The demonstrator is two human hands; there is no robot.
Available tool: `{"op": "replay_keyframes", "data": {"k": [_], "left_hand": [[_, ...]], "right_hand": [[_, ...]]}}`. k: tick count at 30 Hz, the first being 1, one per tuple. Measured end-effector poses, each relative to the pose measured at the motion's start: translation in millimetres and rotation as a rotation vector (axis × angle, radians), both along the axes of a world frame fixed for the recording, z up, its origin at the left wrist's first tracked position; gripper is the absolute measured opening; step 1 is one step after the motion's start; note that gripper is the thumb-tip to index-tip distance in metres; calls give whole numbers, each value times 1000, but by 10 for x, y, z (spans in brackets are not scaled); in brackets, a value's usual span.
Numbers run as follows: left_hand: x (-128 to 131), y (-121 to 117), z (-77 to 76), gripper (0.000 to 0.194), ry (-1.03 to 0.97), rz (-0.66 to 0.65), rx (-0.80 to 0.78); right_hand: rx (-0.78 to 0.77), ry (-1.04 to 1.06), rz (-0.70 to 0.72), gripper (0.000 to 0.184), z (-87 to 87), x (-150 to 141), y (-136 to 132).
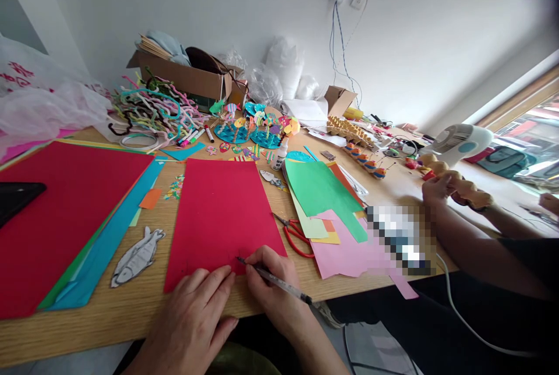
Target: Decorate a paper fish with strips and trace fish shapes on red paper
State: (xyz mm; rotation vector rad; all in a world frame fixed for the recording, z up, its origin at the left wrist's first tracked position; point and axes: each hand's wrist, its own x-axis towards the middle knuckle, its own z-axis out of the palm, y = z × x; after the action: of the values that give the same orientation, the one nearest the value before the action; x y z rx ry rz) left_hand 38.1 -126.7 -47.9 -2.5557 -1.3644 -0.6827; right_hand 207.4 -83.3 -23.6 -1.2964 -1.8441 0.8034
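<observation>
A red paper sheet (218, 212) lies on the wooden table (131, 311) in front of me. My right hand (279, 293) is closed around a thin grey pen (275, 282), whose tip touches the sheet's near edge. My left hand (192, 317) rests flat beside it with fingers spread, fingertips on the sheet's near edge. A paper fish cut-out (137, 255) lies to the left of the sheet. Red-handled scissors (294, 235) lie to its right.
Larger red and blue sheets (65, 218) lie at the left; green, pink and yellow papers (332, 212) at the right. Pipe cleaners (148, 107), cardboard boxes (183, 75) and blue craft pieces (253, 127) fill the back. Another person's arms (463, 235) work at the right near a small fan (458, 142).
</observation>
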Motion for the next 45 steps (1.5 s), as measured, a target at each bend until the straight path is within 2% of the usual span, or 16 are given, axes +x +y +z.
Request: {"op": "replay_keyframes", "data": {"k": [45], "left_hand": [[2,14,6,42,-6,-5,-27]], "right_hand": [[7,-39,8,9,-14,0,-12]]}}
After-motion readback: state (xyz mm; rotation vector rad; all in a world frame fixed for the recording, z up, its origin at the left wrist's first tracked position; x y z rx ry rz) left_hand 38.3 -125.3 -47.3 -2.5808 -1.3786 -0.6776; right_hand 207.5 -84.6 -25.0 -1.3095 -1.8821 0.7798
